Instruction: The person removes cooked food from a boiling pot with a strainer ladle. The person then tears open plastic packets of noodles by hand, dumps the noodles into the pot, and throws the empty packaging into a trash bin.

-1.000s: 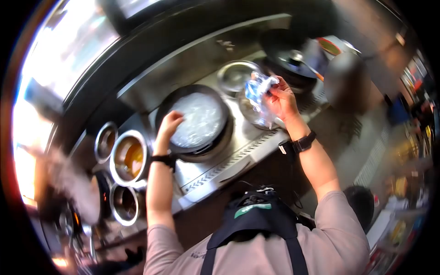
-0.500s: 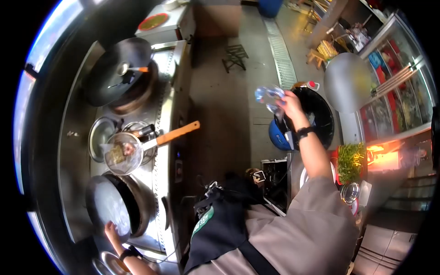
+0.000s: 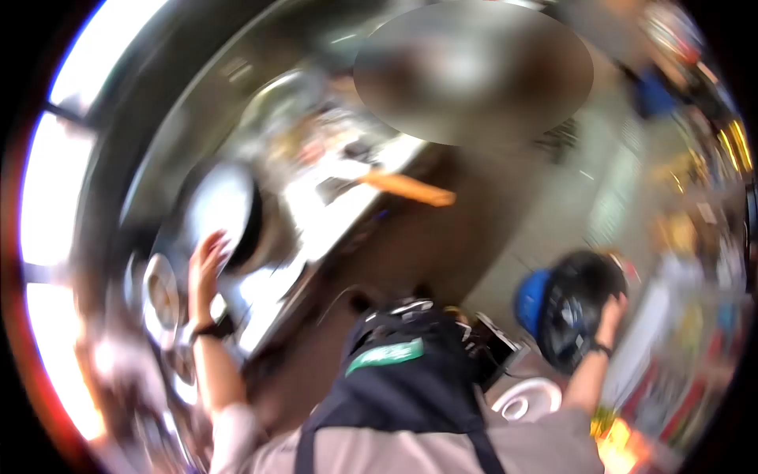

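My left hand (image 3: 207,261) is at the near edge of a dark wok (image 3: 251,217) with pale, whitish contents (image 3: 219,201), on the stove at the left. Its fingers look spread, with nothing visible in them. On the right, my right hand (image 3: 613,310) is over the near right rim of a black-lined bin (image 3: 572,304). Motion smears its fingers, and no wrapper shows in it. A wooden handle (image 3: 409,189) sticks out over the stove's front edge, from a blurred strainer between the wok and a metal bowl.
Metal pots (image 3: 162,292) stand left of the wok. A blue container (image 3: 531,302) sits beside the black bin. White round dishes (image 3: 529,399) are near my right forearm. A floor drain (image 3: 616,186) runs beyond the bin, and blurred shelves line the right.
The view has swung back toward the stove. The clear plastic wrapper has left my right hand, which is now lower at the bin. My left hand's fingers have spread beside the wok.
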Demonstrator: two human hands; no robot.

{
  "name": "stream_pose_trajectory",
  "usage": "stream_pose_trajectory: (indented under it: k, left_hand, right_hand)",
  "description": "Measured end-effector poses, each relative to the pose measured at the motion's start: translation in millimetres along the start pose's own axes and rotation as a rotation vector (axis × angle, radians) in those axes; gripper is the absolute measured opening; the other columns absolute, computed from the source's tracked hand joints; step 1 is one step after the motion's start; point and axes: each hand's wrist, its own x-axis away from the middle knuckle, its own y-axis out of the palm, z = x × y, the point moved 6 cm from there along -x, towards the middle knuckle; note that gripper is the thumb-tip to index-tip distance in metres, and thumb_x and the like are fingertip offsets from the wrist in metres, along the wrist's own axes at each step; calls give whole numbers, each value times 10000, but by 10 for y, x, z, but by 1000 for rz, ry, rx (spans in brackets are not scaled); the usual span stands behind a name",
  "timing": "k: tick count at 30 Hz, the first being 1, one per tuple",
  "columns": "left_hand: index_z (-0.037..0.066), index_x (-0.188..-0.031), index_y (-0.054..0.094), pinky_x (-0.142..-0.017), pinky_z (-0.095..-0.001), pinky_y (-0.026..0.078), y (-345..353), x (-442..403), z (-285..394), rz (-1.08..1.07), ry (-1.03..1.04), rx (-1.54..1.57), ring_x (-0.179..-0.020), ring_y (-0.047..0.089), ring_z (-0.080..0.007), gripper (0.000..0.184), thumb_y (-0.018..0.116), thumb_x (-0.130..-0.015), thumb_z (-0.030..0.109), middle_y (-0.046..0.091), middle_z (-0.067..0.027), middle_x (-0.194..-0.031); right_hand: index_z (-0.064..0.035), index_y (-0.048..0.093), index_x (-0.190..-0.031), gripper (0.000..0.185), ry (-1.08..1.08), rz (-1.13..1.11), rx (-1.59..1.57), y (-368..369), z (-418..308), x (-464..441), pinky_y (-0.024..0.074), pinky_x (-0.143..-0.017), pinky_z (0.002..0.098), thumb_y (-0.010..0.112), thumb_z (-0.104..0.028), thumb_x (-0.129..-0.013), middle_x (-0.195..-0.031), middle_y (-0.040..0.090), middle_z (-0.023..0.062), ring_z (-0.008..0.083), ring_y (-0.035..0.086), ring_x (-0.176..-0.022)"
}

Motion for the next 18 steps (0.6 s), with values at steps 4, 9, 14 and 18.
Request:
stream_pose_trajectory:
  k: [4,9,14,18]
  left_hand:
    - [54,-1145,608,-852,-281,460,-215,699,-398,-2,39,-395,-952,582,-142,260,605,-906,159,647,-58,-1007]
    - [49,-1056,626,-763,-278,490,-819,2815,-1206,592,-314,-418,-872,599,-153,195,618,-869,107,627,-72,-963]
    - [36,-1003,633,-826,-356,500,-669,5780,-2127,957,-907,-509,-907,625,-276,240,638,-808,175,630,-151,-987]
    - [24,-1001,638,-793,-350,501,300,7622,-1773,1293,-1240,-435,-858,640,-276,267,626,-794,192,656,-168,-924]
  right_hand:
    - [-69,499,-1279,358,54,-660,-557,1187,-1806,246,434,-876,333,512,-197,-945,-1295,506,112,195,512,-1110]
    - [-71,548,-1208,293,-657,-1280,-424,1167,-4821,1730,419,-619,192,510,-193,-943,-1054,622,29,70,555,-759]
    - [-40,578,-1099,186,-1046,-1711,-320,299,-6192,3567,432,-650,195,523,-91,-928,-958,607,13,62,534,-740]
    - [-7,586,-1041,142,-1448,-1854,-90,-343,-6507,4711,456,-708,216,532,-24,-910,-875,608,26,89,556,-784]
